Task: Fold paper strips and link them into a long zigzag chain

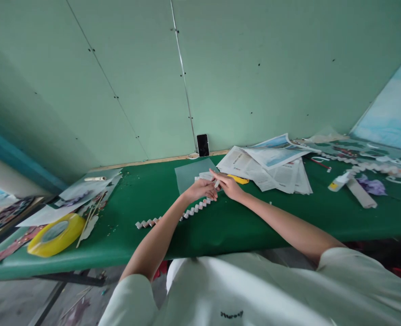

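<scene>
Over the green tabletop, my left hand (pixel 202 190) and my right hand (pixel 230 186) meet. Between their fingers is a small white folded paper strip (pixel 217 183), pinched from both sides. A zigzag chain of folded paper (pixel 196 208) lies just below my left hand and runs left past my forearm, which covers part of it. Close beside my right hand is a yellow utility knife (pixel 239 179), its near end hidden behind the fingers. Small white paper pieces (pixel 205 175) rest on a translucent sheet (pixel 186 176) behind my hands.
A phone (pixel 203 145) leans against the green wall. Printed sheets (pixel 271 170) spread right of my hands. Further right are a glue bottle (pixel 338 181) and a purple crumpled piece (pixel 372 185). A roll of yellow tape (pixel 71 231) and thin sticks (pixel 90 219) lie left.
</scene>
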Tool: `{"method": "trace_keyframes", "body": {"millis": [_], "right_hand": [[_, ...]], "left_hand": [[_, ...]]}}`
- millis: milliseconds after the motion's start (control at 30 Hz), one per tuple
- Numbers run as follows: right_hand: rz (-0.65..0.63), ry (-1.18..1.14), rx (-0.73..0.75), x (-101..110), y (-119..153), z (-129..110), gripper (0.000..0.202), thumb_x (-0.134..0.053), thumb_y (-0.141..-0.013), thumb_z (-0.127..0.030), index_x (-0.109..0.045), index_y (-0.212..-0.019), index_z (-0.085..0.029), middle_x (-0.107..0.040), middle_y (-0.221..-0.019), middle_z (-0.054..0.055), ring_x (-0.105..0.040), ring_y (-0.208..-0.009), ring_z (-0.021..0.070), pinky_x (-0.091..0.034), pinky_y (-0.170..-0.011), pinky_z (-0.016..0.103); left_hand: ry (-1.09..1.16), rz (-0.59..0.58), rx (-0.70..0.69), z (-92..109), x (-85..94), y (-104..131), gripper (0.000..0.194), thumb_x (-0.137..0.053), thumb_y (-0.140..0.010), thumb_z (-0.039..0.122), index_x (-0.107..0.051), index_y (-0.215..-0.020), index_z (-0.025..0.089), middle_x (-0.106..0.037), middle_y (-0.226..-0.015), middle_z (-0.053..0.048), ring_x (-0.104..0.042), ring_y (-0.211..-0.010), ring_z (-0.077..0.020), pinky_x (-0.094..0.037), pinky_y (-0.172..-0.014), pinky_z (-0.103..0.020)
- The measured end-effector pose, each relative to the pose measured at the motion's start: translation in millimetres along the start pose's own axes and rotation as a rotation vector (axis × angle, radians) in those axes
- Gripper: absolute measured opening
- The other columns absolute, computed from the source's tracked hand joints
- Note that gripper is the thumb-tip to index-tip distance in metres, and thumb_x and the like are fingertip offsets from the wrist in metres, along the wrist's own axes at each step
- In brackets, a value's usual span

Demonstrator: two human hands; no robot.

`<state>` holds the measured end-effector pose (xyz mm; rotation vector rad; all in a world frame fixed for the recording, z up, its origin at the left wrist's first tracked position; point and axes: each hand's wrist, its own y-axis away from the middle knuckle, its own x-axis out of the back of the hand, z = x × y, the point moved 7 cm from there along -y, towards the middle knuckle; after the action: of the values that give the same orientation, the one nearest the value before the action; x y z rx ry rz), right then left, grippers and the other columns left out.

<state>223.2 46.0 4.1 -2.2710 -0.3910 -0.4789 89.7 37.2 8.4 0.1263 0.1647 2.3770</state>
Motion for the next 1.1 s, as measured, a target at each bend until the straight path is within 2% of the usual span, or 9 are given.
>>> {"method": "trace_keyframes", "body": {"millis": [100,200,333,433,567,767,933,1100], "right_hand": [[-0.031,0.008,0.056,-2.6,1.1,-4.2,0.052,-0.034,-0.111,-0.03,-0.043,-0.162,-0.035,-0.069,-0.118,0.008,-0.059,-0.07,0.0156,-0.061,-0.074,0.035],[0.019,-0.037,-0.004,1.6,0.0,-6.1,0.051,-0.037,-0.11,-0.029,-0.048,-0.159,-0.033,-0.071,-0.119,0.008,-0.061,-0.07,0.0162,-0.063,-0.075,0.037],[0.12,-0.107,-0.068,8.8,-1.0,-8.9,0.044,-0.046,-0.106,-0.029,-0.067,-0.144,-0.028,-0.072,-0.127,0.01,-0.069,-0.092,0.0225,-0.063,-0.082,0.039],[0.099,-0.132,-0.019,5.4,-0.6,-12.1,0.04,-0.045,-0.106,-0.026,-0.077,-0.13,-0.029,-0.071,-0.131,0.009,-0.07,-0.097,0.0225,-0.064,-0.079,0.037],[0.101,-0.167,0.029,2.1,1.8,-10.1,0.041,-0.045,-0.104,-0.022,-0.081,-0.122,-0.03,-0.071,-0.13,0.009,-0.071,-0.097,0.0218,-0.063,-0.069,0.033],[0.11,-0.137,0.046,0.7,3.5,-5.8,0.036,-0.051,-0.103,-0.021,-0.08,-0.122,-0.028,-0.072,-0.128,0.01,-0.07,-0.108,0.0253,-0.065,-0.077,0.037],[0.105,-0.092,0.057,0.8,3.7,-9.9,0.037,-0.047,-0.107,-0.025,-0.078,-0.126,-0.028,-0.071,-0.128,0.011,-0.071,-0.103,0.025,-0.065,-0.073,0.038],[0.088,-0.061,0.064,1.0,1.5,-14.4,0.04,-0.042,-0.108,-0.025,-0.076,-0.129,-0.029,-0.07,-0.13,0.01,-0.071,-0.098,0.0237,-0.064,-0.083,0.042]], "left_hand": [[0.021,-0.01,0.016,1.4,-1.5,1.4,0.06,-0.081,-0.08,0.066,-0.076,-0.097,0.009,-0.076,-0.081,-0.014,-0.076,-0.075,-0.0237,-0.06,-0.077,-0.036],[0.024,-0.03,0.007,4.2,-3.9,2.9,0.061,-0.082,-0.08,0.066,-0.076,-0.099,0.008,-0.077,-0.084,-0.016,-0.077,-0.077,-0.0241,-0.06,-0.078,-0.037],[0.021,-0.052,0.017,1.8,-6.4,2.4,0.06,-0.081,-0.082,0.065,-0.076,-0.101,0.009,-0.078,-0.086,-0.016,-0.077,-0.079,-0.023,-0.061,-0.08,-0.036],[0.089,-0.071,0.023,-1.4,-7.1,1.3,0.055,-0.084,-0.081,0.06,-0.076,-0.099,0.009,-0.078,-0.085,-0.015,-0.077,-0.078,-0.0227,-0.061,-0.078,-0.034],[0.194,-0.092,0.02,-3.4,-6.0,0.9,0.043,-0.083,-0.087,0.05,-0.076,-0.099,0.009,-0.079,-0.09,-0.017,-0.078,-0.082,-0.0244,-0.061,-0.081,-0.035],[0.261,-0.098,0.051,-8.0,-6.2,-0.9,0.031,-0.078,-0.091,0.038,-0.076,-0.098,0.008,-0.079,-0.092,-0.019,-0.079,-0.087,-0.0275,-0.061,-0.089,-0.039],[0.247,-0.111,0.056,-8.4,-8.4,-1.5,0.039,-0.074,-0.094,0.048,-0.075,-0.099,0.009,-0.078,-0.094,-0.019,-0.078,-0.088,-0.0265,-0.061,-0.089,-0.039],[0.104,-0.08,0.004,-6.2,-9.1,-1.4,0.049,-0.082,-0.086,0.055,-0.073,-0.099,0.009,-0.077,-0.09,-0.016,-0.078,-0.084,-0.0239,-0.06,-0.083,-0.036]]}}
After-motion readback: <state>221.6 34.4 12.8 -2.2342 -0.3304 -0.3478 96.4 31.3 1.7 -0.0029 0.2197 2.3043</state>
